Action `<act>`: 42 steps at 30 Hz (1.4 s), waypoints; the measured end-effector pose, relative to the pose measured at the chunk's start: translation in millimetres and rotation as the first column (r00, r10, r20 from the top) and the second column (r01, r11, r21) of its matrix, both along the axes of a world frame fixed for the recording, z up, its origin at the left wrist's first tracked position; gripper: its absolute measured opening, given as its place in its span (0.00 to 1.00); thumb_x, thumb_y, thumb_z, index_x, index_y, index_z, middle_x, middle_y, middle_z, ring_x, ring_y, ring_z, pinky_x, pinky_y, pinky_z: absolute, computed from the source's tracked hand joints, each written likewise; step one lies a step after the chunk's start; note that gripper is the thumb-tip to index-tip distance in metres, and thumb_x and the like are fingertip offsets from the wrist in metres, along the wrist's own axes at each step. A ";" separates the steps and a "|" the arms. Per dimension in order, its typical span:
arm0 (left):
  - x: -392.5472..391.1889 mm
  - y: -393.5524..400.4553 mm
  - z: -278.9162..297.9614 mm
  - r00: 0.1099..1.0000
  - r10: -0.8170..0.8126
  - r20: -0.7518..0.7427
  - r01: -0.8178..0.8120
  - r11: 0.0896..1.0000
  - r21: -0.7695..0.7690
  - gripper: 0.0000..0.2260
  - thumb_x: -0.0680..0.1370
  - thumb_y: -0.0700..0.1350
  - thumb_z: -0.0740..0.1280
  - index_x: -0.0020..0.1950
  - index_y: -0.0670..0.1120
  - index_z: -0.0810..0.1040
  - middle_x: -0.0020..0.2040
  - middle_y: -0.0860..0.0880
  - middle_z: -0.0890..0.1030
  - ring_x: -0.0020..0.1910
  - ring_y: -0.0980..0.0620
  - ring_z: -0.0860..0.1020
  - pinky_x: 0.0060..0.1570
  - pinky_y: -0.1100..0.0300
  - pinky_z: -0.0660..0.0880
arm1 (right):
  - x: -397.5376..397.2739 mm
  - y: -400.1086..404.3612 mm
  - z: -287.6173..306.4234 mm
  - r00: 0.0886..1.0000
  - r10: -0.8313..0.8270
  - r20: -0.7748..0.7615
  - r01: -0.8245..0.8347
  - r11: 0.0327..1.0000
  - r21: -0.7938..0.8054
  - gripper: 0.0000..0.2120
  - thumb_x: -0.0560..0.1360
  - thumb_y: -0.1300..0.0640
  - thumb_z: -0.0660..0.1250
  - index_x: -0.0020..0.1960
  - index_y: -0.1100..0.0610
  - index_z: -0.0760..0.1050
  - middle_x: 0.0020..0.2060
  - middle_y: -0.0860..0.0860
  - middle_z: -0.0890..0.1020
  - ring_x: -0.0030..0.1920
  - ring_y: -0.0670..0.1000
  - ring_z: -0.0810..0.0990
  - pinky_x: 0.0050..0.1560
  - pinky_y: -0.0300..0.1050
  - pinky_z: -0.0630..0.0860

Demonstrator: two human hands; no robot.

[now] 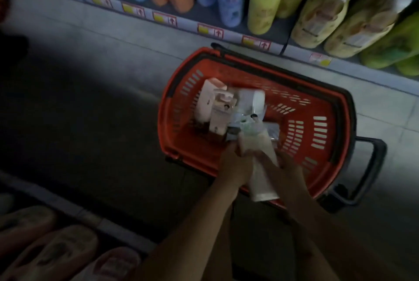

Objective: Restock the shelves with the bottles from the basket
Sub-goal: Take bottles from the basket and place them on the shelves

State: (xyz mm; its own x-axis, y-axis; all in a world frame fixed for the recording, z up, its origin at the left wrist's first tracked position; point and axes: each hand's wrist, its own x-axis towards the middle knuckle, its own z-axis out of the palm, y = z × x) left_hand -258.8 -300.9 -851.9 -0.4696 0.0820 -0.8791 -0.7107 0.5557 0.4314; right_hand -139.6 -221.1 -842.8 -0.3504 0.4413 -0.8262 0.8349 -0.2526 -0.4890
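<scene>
Both hands hold one cream bottle (260,158) above the near rim of the red basket (335,122). The left hand (233,160) has its fingers curled round the bottle's upper body, just below the pale green cap (247,126). The right hand (288,165) grips the lower body from the other side; its fingertips are hidden behind the bottle, so their spread cannot be told.

The basket stands on the tiled floor (113,31), just beside the shelf edge (204,29) with its price tags. Its black handle (371,167) projects to the right. The floor to the left of the basket is open.

Inside the basket, against the left wall, lie a peach-white bottle (207,101) and several blurred white bottles (249,101). The shelf above carries orange, blue and yellow-green bottles (265,1).
</scene>
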 end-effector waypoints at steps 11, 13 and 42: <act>-54.1 5.8 -126.7 0.896 -0.122 -0.426 -0.056 0.922 -0.383 0.34 0.73 0.44 0.77 0.75 0.38 0.68 0.71 0.38 0.74 0.71 0.41 0.73 0.66 0.55 0.70 | -34.0 48.5 -145.1 0.969 -0.138 0.207 0.143 0.990 -0.010 0.25 0.73 0.42 0.78 0.65 0.54 0.82 0.53 0.54 0.87 0.51 0.57 0.87 0.55 0.56 0.84; -67.3 6.7 -138.4 0.860 -0.164 -0.484 -0.047 0.918 -0.394 0.44 0.69 0.46 0.81 0.78 0.42 0.62 0.75 0.41 0.68 0.75 0.41 0.67 0.72 0.53 0.67 | -27.3 53.0 -159.2 0.971 -0.130 0.202 0.142 0.989 -0.045 0.20 0.76 0.45 0.76 0.64 0.55 0.82 0.52 0.54 0.87 0.49 0.56 0.87 0.52 0.52 0.84; -86.3 87.1 134.5 0.933 -0.312 -0.179 0.358 0.747 0.561 0.21 0.78 0.38 0.74 0.69 0.51 0.79 0.59 0.45 0.87 0.58 0.50 0.85 0.51 0.59 0.84 | -72.3 133.0 116.2 0.752 -0.475 -0.457 0.252 0.847 -0.468 0.30 0.78 0.39 0.68 0.70 0.59 0.78 0.64 0.71 0.80 0.62 0.69 0.81 0.68 0.74 0.74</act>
